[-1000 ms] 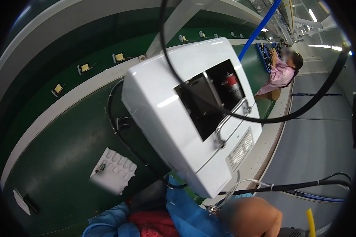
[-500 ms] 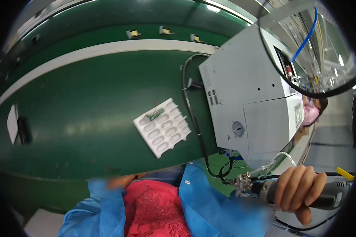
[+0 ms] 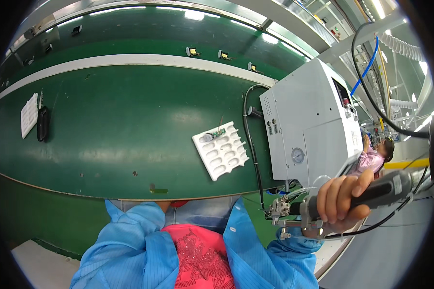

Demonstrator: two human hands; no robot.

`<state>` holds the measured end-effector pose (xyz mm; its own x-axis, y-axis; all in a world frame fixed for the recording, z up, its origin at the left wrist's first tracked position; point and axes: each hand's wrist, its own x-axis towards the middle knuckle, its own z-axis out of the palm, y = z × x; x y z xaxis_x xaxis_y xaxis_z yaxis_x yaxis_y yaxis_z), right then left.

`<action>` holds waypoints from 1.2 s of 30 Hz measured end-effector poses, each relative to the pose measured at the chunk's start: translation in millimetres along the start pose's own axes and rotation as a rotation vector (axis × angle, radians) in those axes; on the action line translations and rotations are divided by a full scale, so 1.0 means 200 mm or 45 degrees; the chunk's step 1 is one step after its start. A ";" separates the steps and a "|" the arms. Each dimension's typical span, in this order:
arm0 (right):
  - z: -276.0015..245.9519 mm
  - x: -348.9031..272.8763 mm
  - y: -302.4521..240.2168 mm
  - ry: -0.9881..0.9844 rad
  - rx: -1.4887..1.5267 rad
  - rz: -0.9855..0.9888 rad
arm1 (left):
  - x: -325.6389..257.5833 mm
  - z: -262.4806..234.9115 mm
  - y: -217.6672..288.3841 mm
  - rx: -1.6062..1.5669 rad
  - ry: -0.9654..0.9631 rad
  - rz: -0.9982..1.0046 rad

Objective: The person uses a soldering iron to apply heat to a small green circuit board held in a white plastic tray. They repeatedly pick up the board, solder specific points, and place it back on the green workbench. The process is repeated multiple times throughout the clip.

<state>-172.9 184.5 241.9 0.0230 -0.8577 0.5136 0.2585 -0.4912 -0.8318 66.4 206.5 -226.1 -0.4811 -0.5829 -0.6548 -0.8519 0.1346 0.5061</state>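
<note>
My right hand (image 3: 341, 202) is wrapped round a grey and black power screwdriver (image 3: 383, 189), low on the right beside the machine. The tool lies nearly level, its metal nozzle head (image 3: 278, 209) pointing left, with a cable and clear tubing on it. Of my left hand (image 3: 164, 206) only a sliver of skin shows past the blue sleeve, by the table's front edge; its fingers are hidden. A white moulded tray (image 3: 205, 155) with oval hollows rests on the table, touched by neither hand. A small green circuit board (image 3: 219, 133) with a thin wire lies at its far side, next to a grey oval piece (image 3: 206, 138).
A large grey-white machine (image 3: 299, 125) with a round gauge stands right of the tray; a black cable (image 3: 249, 130) curves between them. Far left are another white tray (image 3: 29, 115) and a black object (image 3: 43, 124). Small parts (image 3: 224, 55) sit beyond the pale rail. Another person (image 3: 371, 156) is behind the machine.
My right hand has brought the screwdriver left and up, closer to the machine, and tilted its handle end upward. My view has shifted, and less of my left hand shows.
</note>
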 end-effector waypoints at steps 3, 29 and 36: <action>-0.04 0.02 0.00 -0.131 0.018 0.077 | 0.00 0.02 0.01 -0.013 -0.066 0.025; 0.03 -0.02 0.23 0.382 -0.249 -0.022 | -0.69 -1.11 0.68 -0.203 0.608 1.236; 0.05 0.03 0.34 0.606 -0.710 -0.263 | -0.34 -1.06 0.73 0.115 0.957 1.263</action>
<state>-145.0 148.0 190.8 -0.4245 -0.6509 0.6293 -0.3169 -0.5443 -0.7767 19.1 96.5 11.3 -0.7118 -0.5078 0.4853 -0.2146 0.8150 0.5382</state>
